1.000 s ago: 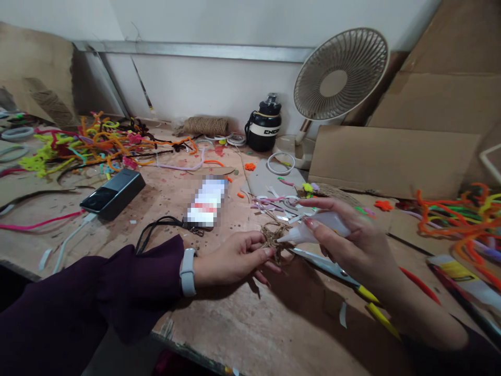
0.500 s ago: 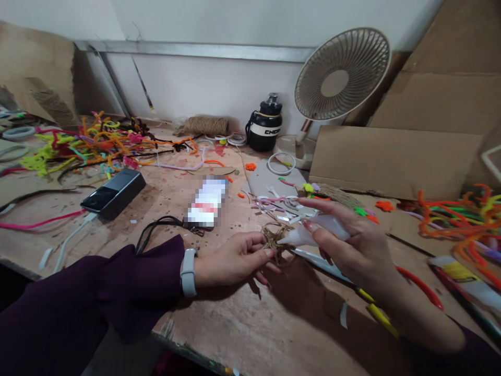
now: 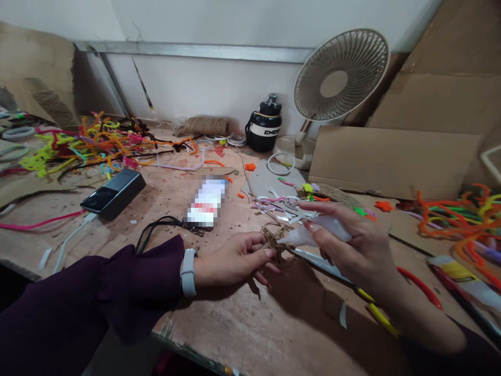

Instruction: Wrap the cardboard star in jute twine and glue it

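My left hand (image 3: 235,258) pinches a small knotted bundle of brown jute twine (image 3: 275,237) just above the wooden table (image 3: 250,324). Wrapped in my right hand (image 3: 354,248) is a white squeeze bottle of glue (image 3: 317,231), its pointed nozzle aimed left and touching the twine bundle. A white smartwatch (image 3: 188,271) and a dark purple sleeve (image 3: 97,297) are on my left arm. Scissors with yellow tips (image 3: 371,308) lie on the table under my right wrist.
Heaps of coloured pipe cleaners lie at far left (image 3: 86,143) and far right (image 3: 462,219). A black power bank (image 3: 113,193), a blurred card on a lanyard (image 3: 206,201), a black jar (image 3: 264,125), a twine roll (image 3: 205,125), a desk fan (image 3: 338,75) and cardboard sheets (image 3: 391,159) stand around.
Almost nothing has changed. My right hand with the glue bottle has shifted very slightly while the nozzle stays at the twine; my left hand keeps its pinch.
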The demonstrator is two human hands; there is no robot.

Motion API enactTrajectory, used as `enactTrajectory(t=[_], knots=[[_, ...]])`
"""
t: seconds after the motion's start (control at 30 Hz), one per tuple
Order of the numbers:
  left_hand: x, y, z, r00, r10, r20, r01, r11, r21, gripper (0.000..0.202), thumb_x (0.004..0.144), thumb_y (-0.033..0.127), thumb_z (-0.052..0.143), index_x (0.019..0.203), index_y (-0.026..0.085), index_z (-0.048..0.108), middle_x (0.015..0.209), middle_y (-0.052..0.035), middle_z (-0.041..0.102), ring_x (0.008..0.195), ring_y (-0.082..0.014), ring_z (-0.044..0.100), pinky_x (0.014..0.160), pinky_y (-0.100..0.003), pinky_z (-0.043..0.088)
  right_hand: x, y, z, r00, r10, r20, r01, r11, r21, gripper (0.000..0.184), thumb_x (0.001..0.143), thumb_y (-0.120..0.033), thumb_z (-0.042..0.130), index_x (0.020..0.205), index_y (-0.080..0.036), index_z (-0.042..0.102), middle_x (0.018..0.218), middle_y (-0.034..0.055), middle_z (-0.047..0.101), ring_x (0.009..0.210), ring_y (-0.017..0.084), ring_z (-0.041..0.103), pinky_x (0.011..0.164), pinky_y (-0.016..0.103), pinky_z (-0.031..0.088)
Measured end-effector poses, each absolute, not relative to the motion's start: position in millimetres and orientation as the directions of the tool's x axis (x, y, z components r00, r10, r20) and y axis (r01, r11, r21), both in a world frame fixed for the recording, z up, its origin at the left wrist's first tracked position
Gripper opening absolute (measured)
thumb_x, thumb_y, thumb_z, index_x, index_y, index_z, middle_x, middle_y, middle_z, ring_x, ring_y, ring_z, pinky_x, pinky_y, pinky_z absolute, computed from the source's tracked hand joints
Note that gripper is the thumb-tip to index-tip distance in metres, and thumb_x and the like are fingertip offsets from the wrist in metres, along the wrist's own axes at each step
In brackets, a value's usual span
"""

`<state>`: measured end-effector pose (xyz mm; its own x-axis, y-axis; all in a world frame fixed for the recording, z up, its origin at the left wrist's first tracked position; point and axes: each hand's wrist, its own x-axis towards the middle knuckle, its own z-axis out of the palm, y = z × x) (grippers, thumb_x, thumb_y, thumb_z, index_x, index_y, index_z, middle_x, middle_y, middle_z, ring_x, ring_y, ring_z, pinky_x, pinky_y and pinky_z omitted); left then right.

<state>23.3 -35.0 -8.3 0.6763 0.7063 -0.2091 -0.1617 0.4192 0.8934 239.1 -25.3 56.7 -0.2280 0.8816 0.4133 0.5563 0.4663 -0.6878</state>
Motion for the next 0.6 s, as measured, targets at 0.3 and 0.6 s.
enactTrajectory(t=[0.3,0.6], knots=[[24,-34,-7,0.661,0.725,-0.195,-0.189,0.412,0.891,0.054,0.076,0.059,0.078,0.101,0.014,0.061,0.097,-0.0088,0.066,0.086,-0.0186,0.070,0.059,-0.022,0.056,236,-28,60,-0.254,0.841,0.478,0.582,0.527,-0.619,0.024,0.087,-0.027,0.061,0.108,-0.027,0.073,0.085,0.0024,0.072,0.053,0.012,0.058,0.044,0.024,0.041],[24,-35,-9,0.669,0.726,-0.161,-0.214,0.395,0.893,0.056,0.075,0.060,0.078,0.101,0.013,0.063,0.095,-0.0092,0.068,0.078,-0.0155,0.067,0.057,-0.023,0.056,225,-30,63,-0.224,0.878,0.422,0.551,0.472,-0.688,0.019,0.077,-0.036,0.074,0.084,-0.023,0.062,0.063,-0.0034,0.061,0.044,0.010,0.050,0.037,0.021,0.037]])
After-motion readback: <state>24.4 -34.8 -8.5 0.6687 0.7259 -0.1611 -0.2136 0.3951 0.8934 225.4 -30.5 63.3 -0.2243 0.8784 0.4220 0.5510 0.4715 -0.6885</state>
